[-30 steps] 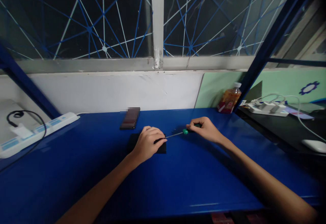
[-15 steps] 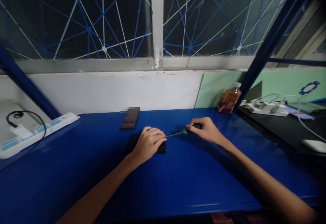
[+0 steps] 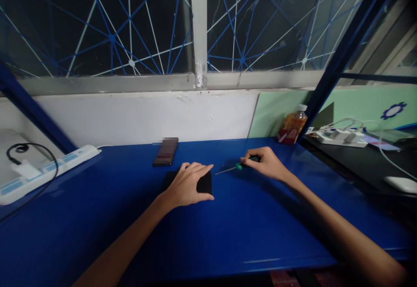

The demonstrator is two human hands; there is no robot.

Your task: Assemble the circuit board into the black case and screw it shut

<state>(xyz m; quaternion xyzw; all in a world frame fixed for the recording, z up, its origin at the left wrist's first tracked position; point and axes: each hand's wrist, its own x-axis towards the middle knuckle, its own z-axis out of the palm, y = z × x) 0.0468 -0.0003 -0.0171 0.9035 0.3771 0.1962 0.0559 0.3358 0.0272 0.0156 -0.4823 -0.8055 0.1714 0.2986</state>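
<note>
Our left hand [image 3: 187, 186], spread wide, partly covers a black block [image 3: 204, 186] on the worktop [image 3: 234, 230]; our right hand [image 3: 260, 161] grips a green-handled screwdriver [image 3: 239, 166], its tip near the block. Beyond, we see a dark slab [image 3: 167, 152], with a power strip [image 3: 65, 163] leftward and a bottle [image 3: 292, 127] rightward.

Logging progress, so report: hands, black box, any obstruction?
Left hand spread over black box. Right hand gripping screwdriver, tip just off box's right edge. Nothing seen between tip and box; phone lies beyond.
</note>
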